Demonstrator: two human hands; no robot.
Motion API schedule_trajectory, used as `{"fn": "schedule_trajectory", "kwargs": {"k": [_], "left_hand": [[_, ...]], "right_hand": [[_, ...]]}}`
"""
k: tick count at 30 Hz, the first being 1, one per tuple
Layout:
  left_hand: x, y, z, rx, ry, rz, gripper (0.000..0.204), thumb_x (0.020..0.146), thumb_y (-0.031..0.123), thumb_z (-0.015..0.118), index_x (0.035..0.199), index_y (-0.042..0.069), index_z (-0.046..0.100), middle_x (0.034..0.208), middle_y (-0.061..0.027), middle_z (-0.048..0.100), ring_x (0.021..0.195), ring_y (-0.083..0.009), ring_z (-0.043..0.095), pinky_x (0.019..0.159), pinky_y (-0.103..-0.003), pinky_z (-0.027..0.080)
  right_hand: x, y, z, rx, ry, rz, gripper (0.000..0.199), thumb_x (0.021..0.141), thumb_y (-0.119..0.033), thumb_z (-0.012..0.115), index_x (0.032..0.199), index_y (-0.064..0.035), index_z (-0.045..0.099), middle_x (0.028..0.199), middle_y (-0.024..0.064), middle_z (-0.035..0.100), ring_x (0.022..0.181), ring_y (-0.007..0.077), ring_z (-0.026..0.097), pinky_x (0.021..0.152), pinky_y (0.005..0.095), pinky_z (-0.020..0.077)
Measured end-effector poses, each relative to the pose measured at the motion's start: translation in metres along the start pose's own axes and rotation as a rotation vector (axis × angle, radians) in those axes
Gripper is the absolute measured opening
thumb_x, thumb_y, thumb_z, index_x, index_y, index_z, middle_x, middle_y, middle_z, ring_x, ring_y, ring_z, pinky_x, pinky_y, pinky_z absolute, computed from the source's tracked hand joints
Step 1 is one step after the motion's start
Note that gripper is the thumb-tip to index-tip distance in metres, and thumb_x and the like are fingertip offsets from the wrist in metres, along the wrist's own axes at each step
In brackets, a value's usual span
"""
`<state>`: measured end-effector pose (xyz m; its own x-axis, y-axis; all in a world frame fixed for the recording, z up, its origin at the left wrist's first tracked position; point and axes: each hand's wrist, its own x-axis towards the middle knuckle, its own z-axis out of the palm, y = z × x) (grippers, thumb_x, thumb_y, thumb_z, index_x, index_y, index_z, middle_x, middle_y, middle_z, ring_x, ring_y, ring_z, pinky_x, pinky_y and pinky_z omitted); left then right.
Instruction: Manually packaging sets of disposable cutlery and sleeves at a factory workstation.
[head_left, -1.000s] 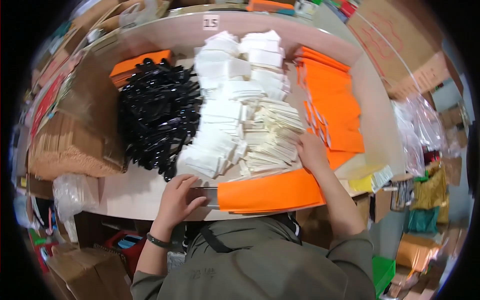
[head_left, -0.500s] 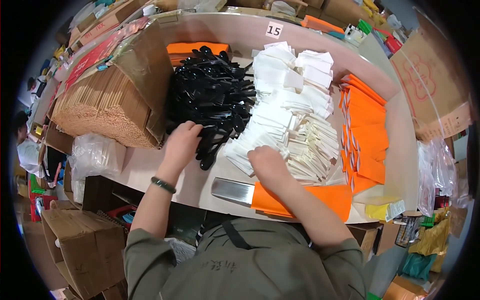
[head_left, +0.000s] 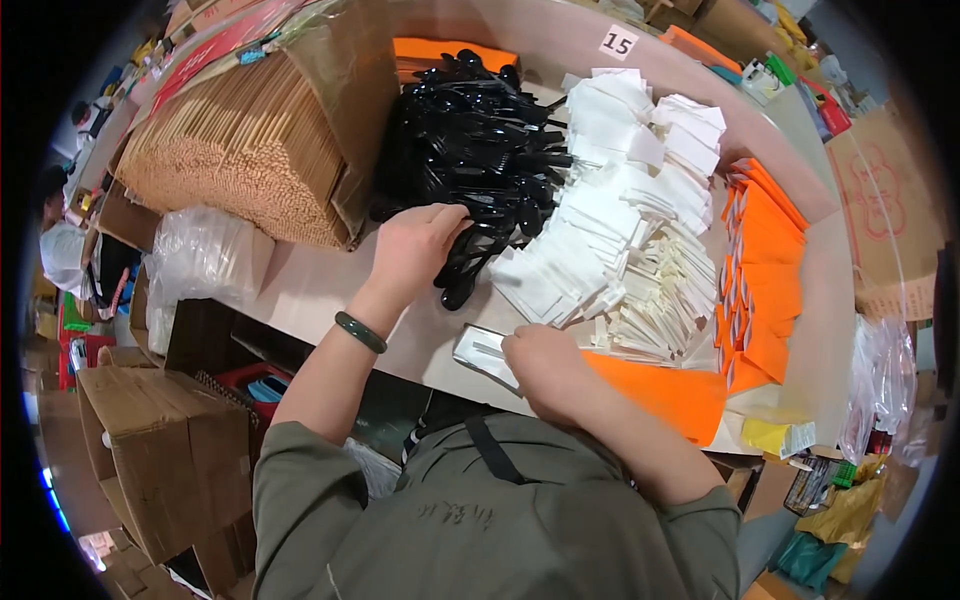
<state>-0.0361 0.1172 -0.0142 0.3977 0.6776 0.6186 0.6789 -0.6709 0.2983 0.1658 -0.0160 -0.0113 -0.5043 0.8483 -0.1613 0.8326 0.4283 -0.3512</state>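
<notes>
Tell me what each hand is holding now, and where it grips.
The left hand is closed on black plastic spoons at the pile's near edge; the exact grip is hidden. The right hand rests on an orange sleeve; whether it grips cannot be told.

Bright even light, fisheye-bent dark rim

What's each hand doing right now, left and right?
Left hand: curled over the pile of black spoons; grip cannot be told.
Right hand: closed on an orange sleeve at the table edge.

head-worn fisheye, looking down, close over table [head_left: 330,290]
</notes>
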Motion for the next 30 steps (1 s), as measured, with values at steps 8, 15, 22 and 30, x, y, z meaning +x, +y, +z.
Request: {"fn": "schedule_trajectory", "kwargs": {"k": [8, 15, 22, 30], "left_hand": [[-0.024, 0.018, -0.004, -0.266, -0.103, -0.117, 0.016, 0.083, 0.008, 0.070, 0.099, 0.007, 0.071, 0.086, -0.0078, 0.067, 0.080, -0.0294, 0.063, 0.068, -0.039, 0.051], [-0.079, 0.024, -0.027, -0.433, -0.375, -0.165, 0.017, 0.079, 0.003, 0.072, 0.095, 0.007, 0.071, 0.087, -0.0091, 0.068, 0.082, -0.0305, 0.064, 0.071, -0.039, 0.049], [-0.078, 0.072, 0.023, -0.596, -0.586, 0.001, 0.027, 0.075, 0.006, 0.076, 0.101, 0.007, 0.069, 0.102, -0.0120, 0.065, 0.093, -0.0336, 0.062, 0.080, -0.040, 0.051], [0.054, 0.180, -0.025, -1.193, -0.742, -0.391, 0.029, 0.098, 0.016, 0.045, 0.106, -0.002, 0.066, 0.117, -0.0117, 0.064, 0.100, -0.0242, 0.064, 0.094, -0.037, 0.051]], "right_hand": [[0.001, -0.014, 0.018, 0.104, 0.077, 0.073, 0.012, 0.077, -0.004, 0.066, 0.088, -0.0038, 0.061, 0.087, 0.0118, 0.061, 0.088, 0.0335, 0.062, 0.075, 0.0439, 0.0506], [-0.053, 0.004, 0.006, 0.196, 0.558, 0.090, 0.022, 0.084, -0.011, 0.069, 0.102, -0.0015, 0.062, 0.104, 0.0160, 0.063, 0.095, 0.0349, 0.061, 0.083, 0.0452, 0.0477], [-0.069, 0.015, 0.043, -0.009, 0.396, -0.132, 0.038, 0.090, -0.007, 0.055, 0.127, -0.0004, 0.059, 0.138, 0.0200, 0.056, 0.134, 0.0298, 0.050, 0.105, 0.0469, 0.0435], [-0.018, 0.029, 0.106, -0.215, 0.589, -0.194, 0.020, 0.081, -0.020, 0.058, 0.080, -0.0042, 0.070, 0.090, 0.0126, 0.066, 0.090, 0.0279, 0.060, 0.099, 0.0470, 0.0418]]}}
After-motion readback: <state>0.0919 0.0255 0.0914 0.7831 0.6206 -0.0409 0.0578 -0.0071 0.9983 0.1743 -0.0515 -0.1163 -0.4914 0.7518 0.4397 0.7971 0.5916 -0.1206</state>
